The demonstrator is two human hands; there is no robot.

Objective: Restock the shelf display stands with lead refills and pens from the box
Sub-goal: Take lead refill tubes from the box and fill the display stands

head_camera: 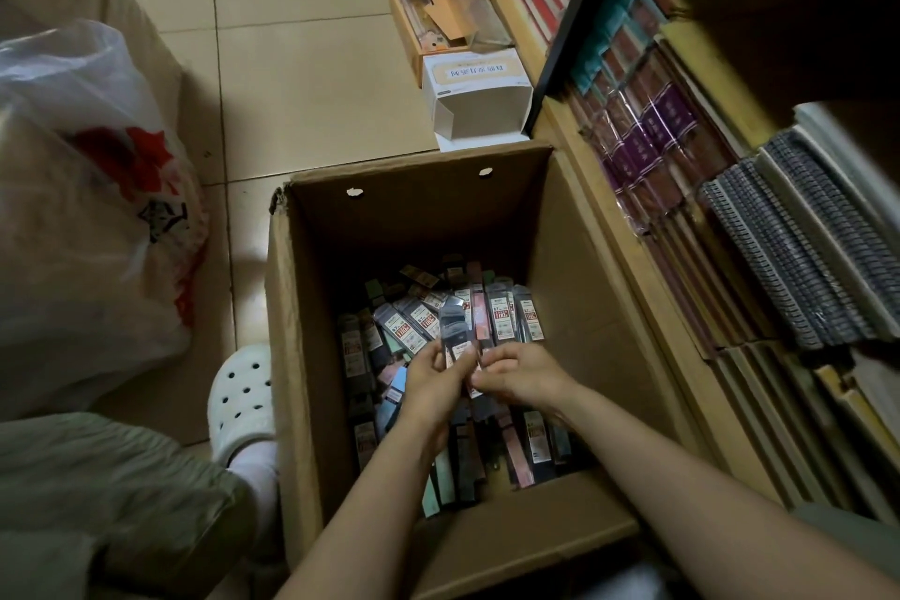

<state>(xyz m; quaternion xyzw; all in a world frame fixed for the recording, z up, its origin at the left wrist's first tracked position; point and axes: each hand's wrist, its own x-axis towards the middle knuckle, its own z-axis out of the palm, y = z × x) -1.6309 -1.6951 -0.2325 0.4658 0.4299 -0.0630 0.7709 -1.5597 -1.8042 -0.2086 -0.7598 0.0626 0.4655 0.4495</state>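
Left hand (435,378) and right hand (511,373) both pinch a fanned bunch of lead refill packs (455,336) inside the box (302,331). The packs look light, flat and slick, so gripping them low across their width seems safest.

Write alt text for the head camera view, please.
Both hands, left hand and right hand, hold a fan of packets over a cardboard box full of similar packets. The box stands on a tiled floor beside shelves of spiral notebooks.
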